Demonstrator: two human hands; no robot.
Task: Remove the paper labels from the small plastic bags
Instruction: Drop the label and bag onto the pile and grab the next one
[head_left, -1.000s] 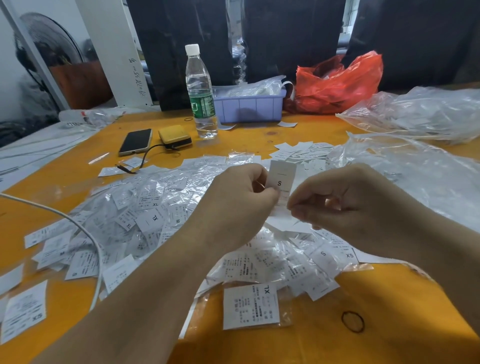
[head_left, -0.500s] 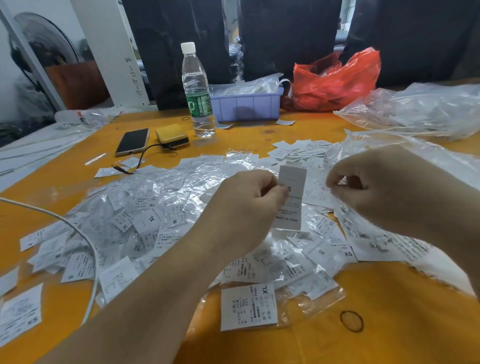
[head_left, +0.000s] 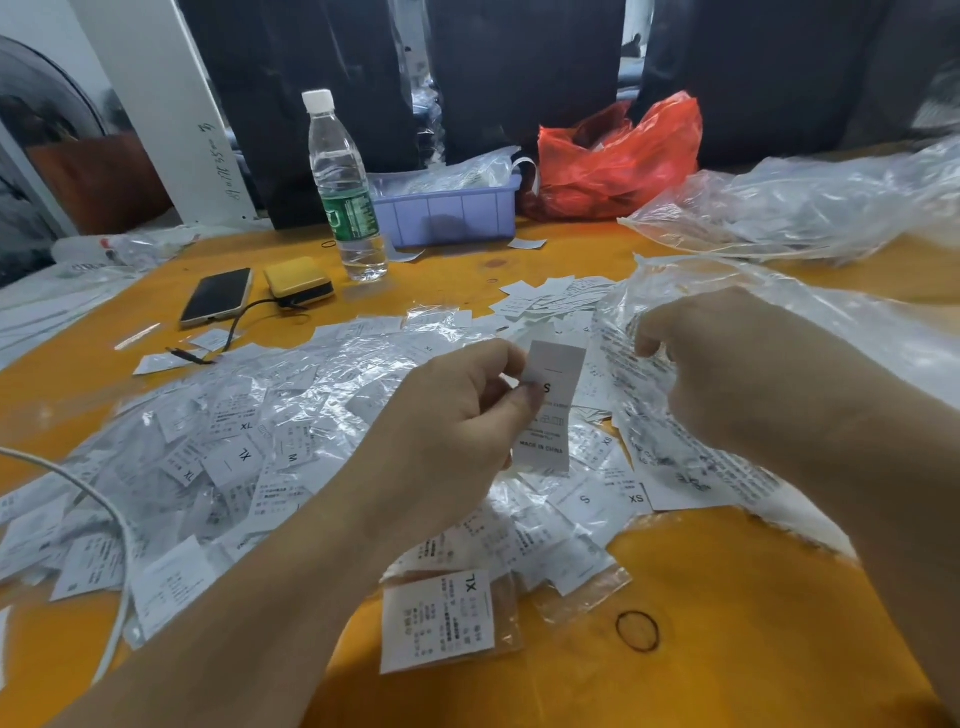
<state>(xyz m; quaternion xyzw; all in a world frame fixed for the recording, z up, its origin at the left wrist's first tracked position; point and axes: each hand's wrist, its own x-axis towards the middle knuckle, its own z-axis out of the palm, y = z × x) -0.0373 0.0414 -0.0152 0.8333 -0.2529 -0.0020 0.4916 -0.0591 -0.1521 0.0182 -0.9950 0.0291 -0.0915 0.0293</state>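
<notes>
Two hands hover above the heap of small plastic bags. Right hand, fingers curled, pinches the large clear bag; it has drifted further right since earlier. Left hand pinches the paper label marked S, held upright between both hands as before.

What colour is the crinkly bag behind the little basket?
Red-orange. The plastic bag sits behind the lilac basket, plain in the head view.

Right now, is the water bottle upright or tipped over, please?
Upright: the water bottle stands on the table, white cap on top.
</notes>
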